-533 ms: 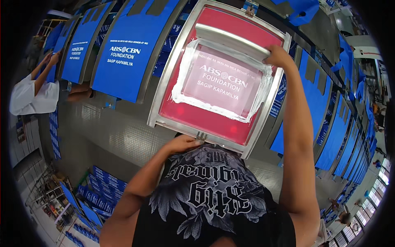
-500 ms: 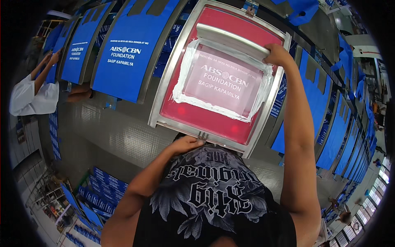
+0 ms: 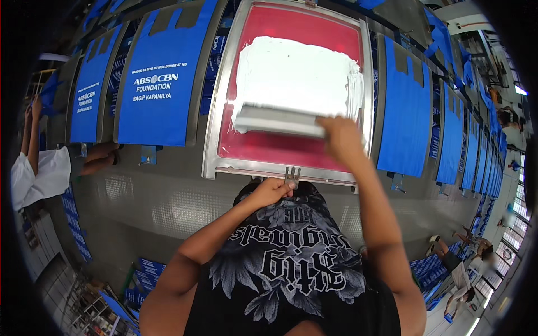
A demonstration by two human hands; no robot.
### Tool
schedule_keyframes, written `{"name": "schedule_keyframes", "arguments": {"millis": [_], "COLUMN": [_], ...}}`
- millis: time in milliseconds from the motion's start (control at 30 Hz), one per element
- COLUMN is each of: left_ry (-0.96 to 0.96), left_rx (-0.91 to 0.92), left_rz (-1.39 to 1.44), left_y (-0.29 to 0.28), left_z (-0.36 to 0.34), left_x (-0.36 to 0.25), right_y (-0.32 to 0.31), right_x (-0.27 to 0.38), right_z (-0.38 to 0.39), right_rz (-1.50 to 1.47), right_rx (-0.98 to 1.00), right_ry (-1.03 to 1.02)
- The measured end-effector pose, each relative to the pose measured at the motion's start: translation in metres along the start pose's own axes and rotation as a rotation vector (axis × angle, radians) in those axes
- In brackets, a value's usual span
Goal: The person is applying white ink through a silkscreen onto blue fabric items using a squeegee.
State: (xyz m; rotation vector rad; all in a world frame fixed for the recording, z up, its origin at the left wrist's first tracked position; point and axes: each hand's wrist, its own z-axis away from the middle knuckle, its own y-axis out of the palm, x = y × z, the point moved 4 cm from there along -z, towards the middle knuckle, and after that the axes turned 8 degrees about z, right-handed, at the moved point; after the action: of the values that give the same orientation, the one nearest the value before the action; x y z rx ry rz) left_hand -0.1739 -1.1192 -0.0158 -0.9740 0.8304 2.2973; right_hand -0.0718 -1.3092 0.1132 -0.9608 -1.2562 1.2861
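Gripping the squeegee [image 3: 280, 121] at its right end, my right hand [image 3: 343, 141] has its fingers wrapped over the bar; blur hides their exact placement. The squeegee lies across the lower part of the red mesh [image 3: 305, 21], inside the metal screen frame [image 3: 368, 73] directly ahead of me. White ink [image 3: 297, 73] covers the broad area beyond the squeegee, its margins ragged at both sides. My left hand [image 3: 272, 191] is clamped, thumb against fingers, on the small metal bracket [image 3: 291, 175] at the near edge of the frame. Blue bags [image 3: 159, 115] flank the frame on the left and right. Caution: since I hold the squeegee by one end only, unequal pressure could lift its left end and leave a thick or streaked band of ink there. Over-travel toward me could spread ink onto the bare red margin. Should my hold on the bracket slacken, the frame could shift and smear the print. Ink along the right margin lies near my knuckles; a low wrist could pick it up and mark the blue bags
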Motion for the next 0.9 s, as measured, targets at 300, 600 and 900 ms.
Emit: {"name": "schedule_keyframes", "arguments": {"millis": [300,600,900], "left_ry": [-0.149,0.234,0.317], "left_rx": [-0.29,-0.918,-1.04], "left_rz": [-0.359,-0.555,-0.316], "left_y": [-0.009,-0.076,-0.14], "left_z": [-0.006,0.042,0.025], "left_x": [0.02,-0.11,-0.114], "right_y": [-0.005,0.064,0.051], "right_x": [-0.023,-0.153,-0.171], "right_z": [0.041,0.03,0.026], "right_rz": [-0.021,-0.86,-1.168], "right_rx": [-0.16,-0.13,-0.122], "right_ry": [0.002,0.238,0.41]}}
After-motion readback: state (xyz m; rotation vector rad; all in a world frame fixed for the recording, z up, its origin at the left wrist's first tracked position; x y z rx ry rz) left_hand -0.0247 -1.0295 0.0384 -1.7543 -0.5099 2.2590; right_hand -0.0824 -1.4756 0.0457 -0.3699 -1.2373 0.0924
